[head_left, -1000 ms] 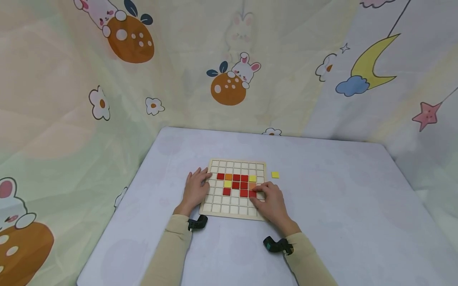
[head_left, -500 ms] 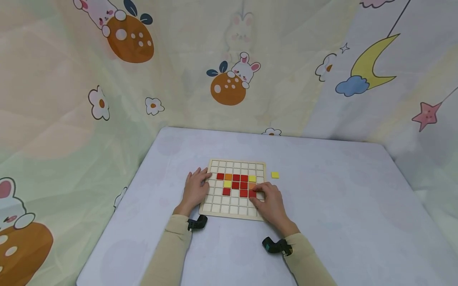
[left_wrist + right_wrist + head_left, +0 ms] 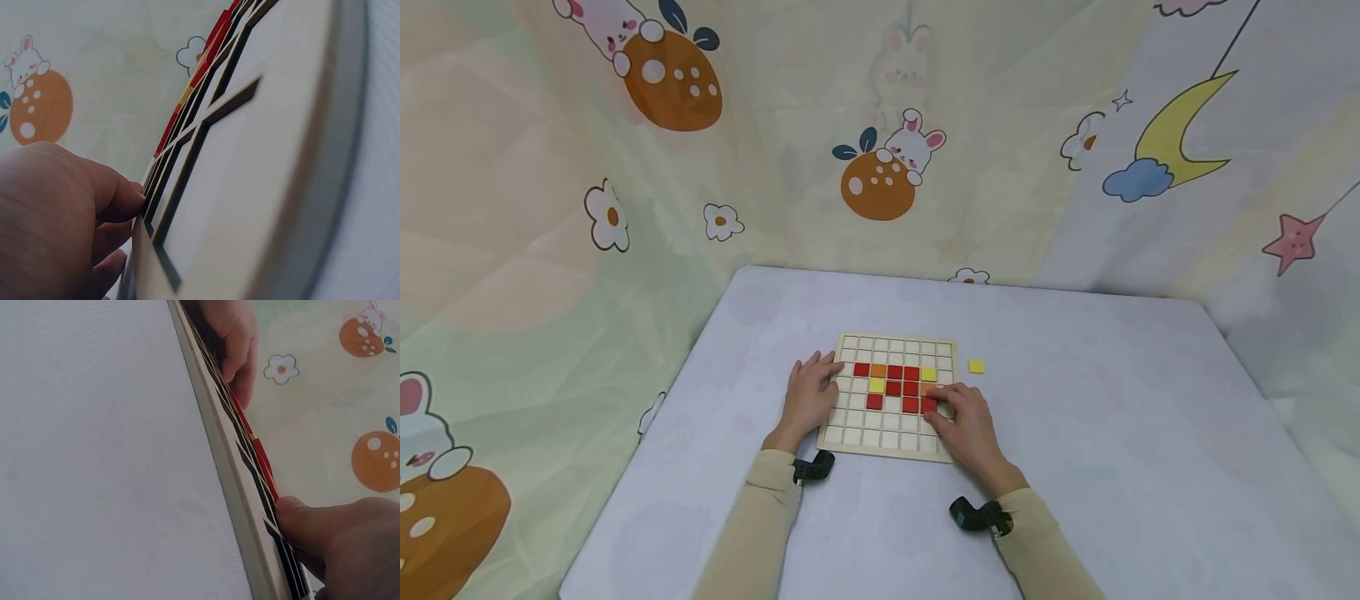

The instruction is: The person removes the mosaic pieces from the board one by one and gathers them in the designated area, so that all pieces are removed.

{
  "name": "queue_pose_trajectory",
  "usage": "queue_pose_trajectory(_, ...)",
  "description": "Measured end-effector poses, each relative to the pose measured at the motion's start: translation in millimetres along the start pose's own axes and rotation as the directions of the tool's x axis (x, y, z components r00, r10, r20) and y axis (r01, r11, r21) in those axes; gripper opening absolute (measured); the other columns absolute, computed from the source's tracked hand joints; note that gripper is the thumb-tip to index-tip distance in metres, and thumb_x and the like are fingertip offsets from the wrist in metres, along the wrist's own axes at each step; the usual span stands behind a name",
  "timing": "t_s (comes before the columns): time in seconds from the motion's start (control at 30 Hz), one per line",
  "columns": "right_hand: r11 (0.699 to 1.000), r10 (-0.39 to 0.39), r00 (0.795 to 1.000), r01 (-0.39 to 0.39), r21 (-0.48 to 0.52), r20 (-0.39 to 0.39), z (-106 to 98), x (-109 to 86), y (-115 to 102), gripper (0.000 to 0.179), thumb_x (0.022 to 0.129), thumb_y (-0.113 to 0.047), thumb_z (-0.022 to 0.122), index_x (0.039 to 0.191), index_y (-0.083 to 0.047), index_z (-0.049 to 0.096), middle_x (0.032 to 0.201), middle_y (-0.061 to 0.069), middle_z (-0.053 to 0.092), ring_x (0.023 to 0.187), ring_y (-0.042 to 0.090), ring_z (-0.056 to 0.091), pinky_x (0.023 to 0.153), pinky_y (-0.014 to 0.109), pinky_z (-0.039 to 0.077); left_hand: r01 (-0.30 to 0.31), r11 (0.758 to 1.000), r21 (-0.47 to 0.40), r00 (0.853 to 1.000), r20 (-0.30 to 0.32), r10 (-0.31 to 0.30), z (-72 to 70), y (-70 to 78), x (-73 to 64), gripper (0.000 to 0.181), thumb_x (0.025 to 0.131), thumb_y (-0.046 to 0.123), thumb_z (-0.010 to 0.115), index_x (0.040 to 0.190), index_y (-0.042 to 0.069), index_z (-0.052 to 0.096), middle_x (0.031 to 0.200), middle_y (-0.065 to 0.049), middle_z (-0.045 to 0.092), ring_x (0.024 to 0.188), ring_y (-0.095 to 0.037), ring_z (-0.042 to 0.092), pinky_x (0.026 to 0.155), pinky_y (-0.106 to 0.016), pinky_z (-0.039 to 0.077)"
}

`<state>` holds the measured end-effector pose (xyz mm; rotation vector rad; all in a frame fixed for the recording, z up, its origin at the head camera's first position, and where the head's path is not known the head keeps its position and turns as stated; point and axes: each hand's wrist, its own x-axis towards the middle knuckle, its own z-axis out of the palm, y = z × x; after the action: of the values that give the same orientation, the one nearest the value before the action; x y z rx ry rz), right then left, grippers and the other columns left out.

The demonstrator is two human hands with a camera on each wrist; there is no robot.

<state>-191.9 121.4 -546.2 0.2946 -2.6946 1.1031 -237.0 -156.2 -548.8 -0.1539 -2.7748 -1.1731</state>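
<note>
A square wooden grid board [image 3: 880,442] lies on the table, with red, yellow and orange square tiles in some of its cells. My left hand [image 3: 809,392] rests at the board's left edge, fingers stretched out. In the left wrist view, the left thumb [image 3: 119,197] touches that edge. On the board's right side, my right hand [image 3: 967,421] holds a red tile [image 3: 929,407] between thumb and index finger, at the lower right of the coloured group. An orange tile [image 3: 928,389] just above it is partly hidden by the index finger.
One loose yellow tile [image 3: 976,367] lies on the white table [image 3: 1120,433], just right of the board's upper corner. Behind the table hangs a cloth [image 3: 1000,192] printed with rabbits and flowers. Each wrist wears a small black camera.
</note>
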Motion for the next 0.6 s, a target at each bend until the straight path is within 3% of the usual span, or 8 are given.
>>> queue_pose_trajectory(0.43,0.999,0.000,1.000,0.001,0.042,-0.019,-3.2,1.0,8.3,0.029,0.085,-0.016,0.076,0.113,-0.012,0.070,0.111,0.001,0.060,0.096,0.018,0.047,0.073,0.031,0.039,0.005,1.000,-0.010,1.000,-0.003,-0.006,-0.5,0.7,-1.2,0.038,0.093,0.008,0.051,0.128,0.007,0.065,0.147,-0.008,0.048,0.145,-0.028,0.029,0.122,-0.046,0.005)
queue_pose_trajectory(0.6,0.998,0.035,0.999,-0.033,0.059,-0.034,-9.8,3.1,8.0,0.031,0.088,-0.017,0.073,0.118,-0.009,0.068,0.113,0.005,0.060,0.095,0.021,0.046,0.072,0.033,0.038,0.004,1.000,-0.015,1.000,-0.004,-0.004,0.3,-0.3,0.0,0.037,0.093,0.008,0.051,0.127,0.008,0.066,0.147,-0.008,0.048,0.145,-0.027,0.029,0.122,-0.046,0.004)
